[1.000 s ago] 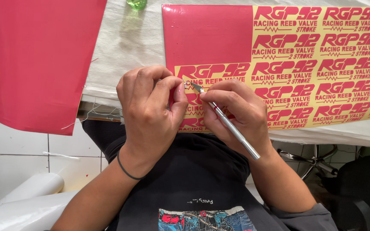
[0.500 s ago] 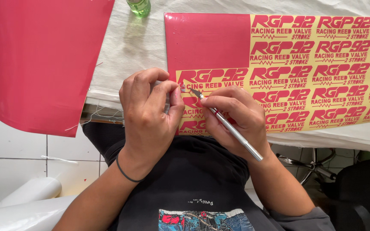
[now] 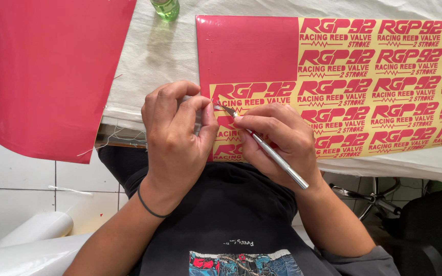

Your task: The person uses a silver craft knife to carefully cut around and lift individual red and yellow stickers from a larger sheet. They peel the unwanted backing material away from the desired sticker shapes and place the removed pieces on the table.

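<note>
While we are leaning over the edge of the table, we are working on a sticker sheet that is lying flat on the white cloth, its near left corner just under our hands. Our right hand is closing around a thin metal craft knife, holding it like a pen, and the blade tip is touching the red lettering near the sheet's left edge. Our left hand is curling beside it, thumb and forefinger pinching together right at the blade tip; we cannot tell whether a sliver of vinyl is caught between them. A black band is sitting on that wrist. The sheet is showing red letters on yellow backing, with a solid red patch remaining at its upper left. A loose red sheet is hanging over the table edge well to the left, and a green bottle is standing at the far side.
</note>
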